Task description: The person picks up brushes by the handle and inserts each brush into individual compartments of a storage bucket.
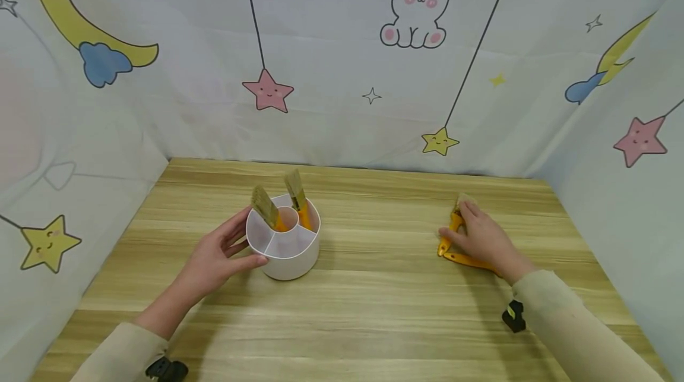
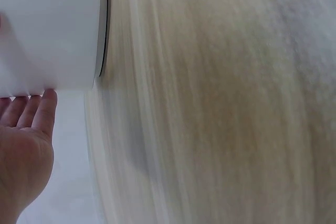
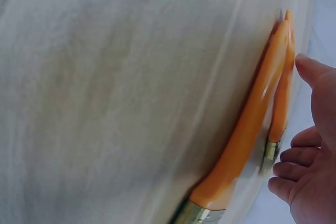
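Observation:
A white round divided holder (image 1: 291, 265) stands on the table left of centre. My left hand (image 1: 211, 263) holds its left side, thumb at the front rim and fingers farther back; the left wrist view shows fingertips against its wall. Bristles up, one paintbrush (image 1: 265, 207) leans in the central ring and another paintbrush (image 1: 297, 192) in an outer section. At the right, my right hand (image 1: 486, 242) is over two orange-handled paintbrushes lying in a V. Its thumb is at the farther paintbrush (image 3: 282, 90), fingers extended beside the metal band. The nearer paintbrush (image 3: 244, 135) lies partly under the hand.
The wood-grain table (image 1: 369, 311) is bordered at the back and sides by white curtains (image 1: 331, 25) printed with stars, moons and a rabbit. Black wrist devices (image 1: 514, 316) sit at both sleeves.

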